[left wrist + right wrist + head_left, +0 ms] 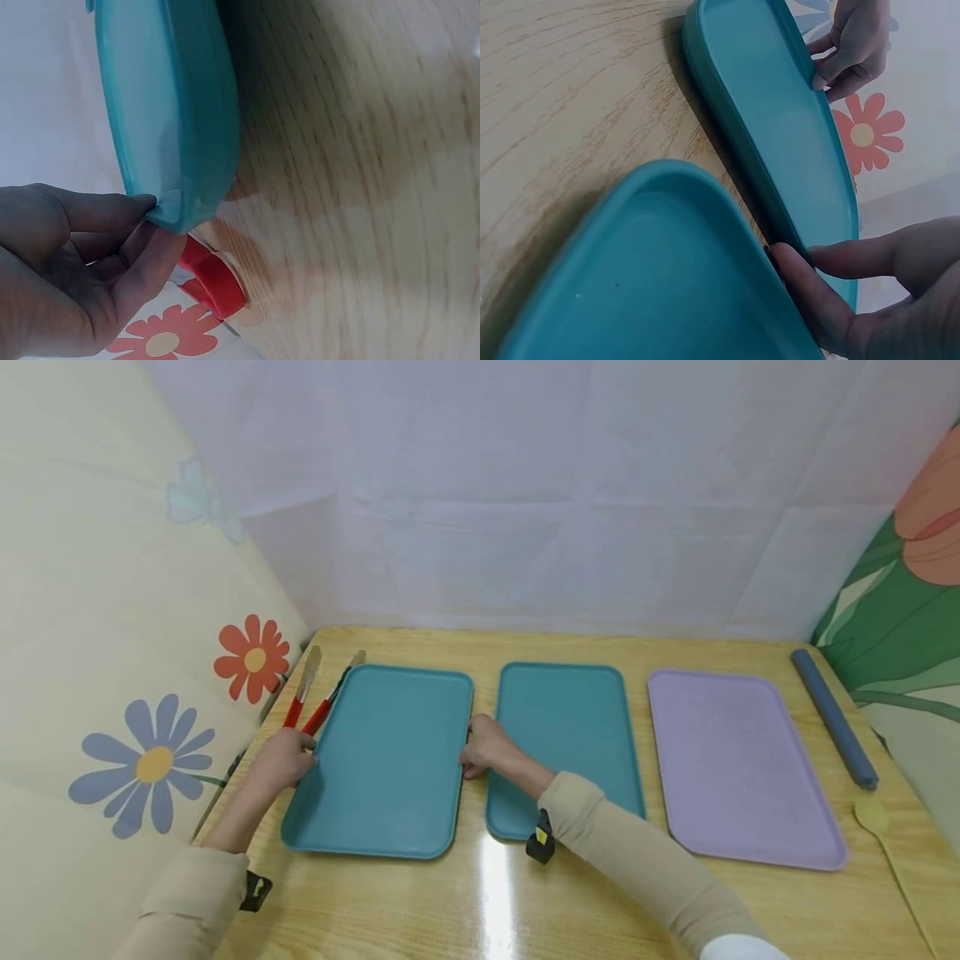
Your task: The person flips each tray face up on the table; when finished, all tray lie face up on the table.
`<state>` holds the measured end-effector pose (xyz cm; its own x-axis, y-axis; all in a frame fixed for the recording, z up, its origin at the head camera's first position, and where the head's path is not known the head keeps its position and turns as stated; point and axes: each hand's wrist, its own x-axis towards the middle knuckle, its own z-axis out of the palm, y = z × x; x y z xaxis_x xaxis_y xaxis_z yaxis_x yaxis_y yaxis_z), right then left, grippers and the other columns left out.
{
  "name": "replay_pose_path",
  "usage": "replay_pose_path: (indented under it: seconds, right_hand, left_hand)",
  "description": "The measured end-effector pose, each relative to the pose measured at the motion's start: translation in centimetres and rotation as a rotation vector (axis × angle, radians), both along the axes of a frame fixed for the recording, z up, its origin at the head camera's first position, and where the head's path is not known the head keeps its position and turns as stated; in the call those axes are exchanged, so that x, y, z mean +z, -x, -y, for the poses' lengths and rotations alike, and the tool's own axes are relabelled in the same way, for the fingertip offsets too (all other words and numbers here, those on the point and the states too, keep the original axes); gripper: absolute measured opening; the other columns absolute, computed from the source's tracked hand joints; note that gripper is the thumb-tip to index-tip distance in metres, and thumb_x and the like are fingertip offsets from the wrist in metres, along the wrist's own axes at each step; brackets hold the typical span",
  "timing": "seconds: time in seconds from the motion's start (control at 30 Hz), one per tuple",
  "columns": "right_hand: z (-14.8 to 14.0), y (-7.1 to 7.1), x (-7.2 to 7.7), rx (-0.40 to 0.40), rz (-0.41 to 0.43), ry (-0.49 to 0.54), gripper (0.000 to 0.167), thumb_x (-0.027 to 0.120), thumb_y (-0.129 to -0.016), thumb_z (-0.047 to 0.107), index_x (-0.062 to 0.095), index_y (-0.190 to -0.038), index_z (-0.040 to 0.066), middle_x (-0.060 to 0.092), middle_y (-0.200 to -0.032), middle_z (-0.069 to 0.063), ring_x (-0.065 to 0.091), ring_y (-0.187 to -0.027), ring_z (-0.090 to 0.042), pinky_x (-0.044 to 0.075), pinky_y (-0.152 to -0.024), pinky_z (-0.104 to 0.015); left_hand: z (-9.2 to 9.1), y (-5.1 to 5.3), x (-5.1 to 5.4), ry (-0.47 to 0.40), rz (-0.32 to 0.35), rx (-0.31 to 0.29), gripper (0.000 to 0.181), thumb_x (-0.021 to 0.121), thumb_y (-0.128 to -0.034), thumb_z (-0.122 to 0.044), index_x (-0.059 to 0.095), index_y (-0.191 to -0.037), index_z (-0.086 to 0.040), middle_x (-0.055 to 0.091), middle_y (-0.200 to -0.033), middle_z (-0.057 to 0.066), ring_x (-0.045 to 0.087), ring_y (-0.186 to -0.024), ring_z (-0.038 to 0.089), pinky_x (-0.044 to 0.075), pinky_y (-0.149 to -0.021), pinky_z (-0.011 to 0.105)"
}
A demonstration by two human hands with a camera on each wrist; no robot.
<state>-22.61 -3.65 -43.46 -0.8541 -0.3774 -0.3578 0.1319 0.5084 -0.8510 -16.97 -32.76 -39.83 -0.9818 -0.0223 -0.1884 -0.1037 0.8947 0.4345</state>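
A large teal tray (382, 760) lies on the left of the table. My left hand (283, 758) pinches its left rim between thumb and fingers, as the left wrist view shows close up. On the opposite long side, my right hand (489, 745) pinches the right rim, thumb on top and finger below. Close beside that hand lies a smaller teal tray (566, 735), partly covered by the right forearm. Beyond the left hand are red-handled metal pieces (318, 714), perhaps tongs, partly hidden by the hand and the tray.
A lilac tray (742, 768) lies right of the teal ones. Farther right are a dark blue-grey roll (834, 718) and a yellow long-handled spoon (872, 817). Cloth walls (562, 510) stand behind and at both sides of the wooden table (375, 910).
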Motion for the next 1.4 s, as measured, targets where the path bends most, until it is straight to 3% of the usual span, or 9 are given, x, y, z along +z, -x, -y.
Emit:
replay_pose_path:
  seconds: [0.1,0.2,0.33,0.43,0.6,0.97,1.4]
  right_hand:
    - [0.1,0.1,0.0,0.002,-0.015,-0.028,0.054,0.065,-0.083,-0.011,0.041,-0.132,-0.016,0.061,-0.068,-0.015,0.067,-0.055,-0.026,0.057,-0.053,-0.03]
    - [0.1,0.2,0.0,0.018,-0.039,-0.065,0.033,0.065,-0.083,-0.011,0.052,-0.113,-0.016,0.062,-0.064,-0.016,0.067,-0.055,-0.027,0.057,-0.052,-0.03]
    - [0.2,0.3,0.1,0.034,-0.051,-0.093,0.009,0.064,-0.084,-0.01,0.057,-0.089,-0.011,0.064,-0.059,-0.017,0.068,-0.054,-0.029,0.057,-0.05,-0.03]
    - [0.3,0.3,0.2,0.043,-0.051,-0.101,0.005,0.063,-0.085,-0.01,0.058,-0.083,-0.01,0.064,-0.057,-0.018,0.068,-0.055,-0.029,0.057,-0.051,-0.031]
    - [0.3,0.3,0.2,0.048,-0.051,-0.104,0.007,0.063,-0.086,-0.009,0.058,-0.091,-0.012,0.064,-0.059,-0.018,0.068,-0.054,-0.027,0.057,-0.05,-0.03]
    - [0.4,0.9,0.1,0.035,-0.047,-0.123,0.025,0.059,-0.088,-0.009,0.051,-0.111,-0.011,0.063,-0.062,-0.017,0.067,-0.051,-0.026,0.056,-0.048,-0.03]
    - [0.5,1.3,0.2,0.005,-0.029,-0.103,0.033,0.059,-0.088,-0.009,0.05,-0.12,-0.009,0.063,-0.062,-0.018,0.067,-0.052,-0.028,0.056,-0.048,-0.032]
  left_hand:
    - [-0.1,0.1,-0.3,0.023,-0.01,0.016,0.029,0.054,-0.0827,0.006,0.058,-0.104,0.025,0.06,-0.086,0.031,0.056,-0.056,0.022,0.053,-0.047,0.031]
    - [-0.1,0.2,-0.6,0.043,-0.012,0.032,0.031,0.054,-0.0829,0.005,0.058,-0.107,0.025,0.061,-0.089,0.032,0.056,-0.055,0.021,0.052,-0.046,0.031]
    - [-0.1,0.3,-0.9,0.06,-0.017,0.037,0.032,0.054,-0.083,0.004,0.059,-0.107,0.024,0.062,-0.082,0.026,0.053,-0.048,0.017,0.05,-0.045,0.029]
    - [-0.1,0.4,-1.0,0.07,-0.024,0.034,0.032,0.054,-0.083,0.003,0.059,-0.107,0.024,0.062,-0.075,0.021,0.051,-0.045,0.015,0.048,-0.044,0.029]
    - [-0.2,0.6,-1.3,0.073,-0.022,0.043,0.033,0.054,-0.0837,0.002,0.058,-0.109,0.024,0.062,-0.069,0.016,0.05,-0.043,0.014,0.046,-0.043,0.028]
    - [-0.2,1.2,-1.6,0.084,-0.032,0.053,0.032,0.058,-0.085,0.001,0.06,-0.11,0.021,0.063,-0.101,0.034,0.058,-0.056,0.023,0.048,-0.047,0.032]
    - [0.0,1.8,-2.0,0.082,-0.046,0.067,0.031,0.058,-0.0854,0.0,0.061,-0.11,0.019,0.062,-0.107,0.035,0.06,-0.073,0.036,0.05,-0.055,0.04]
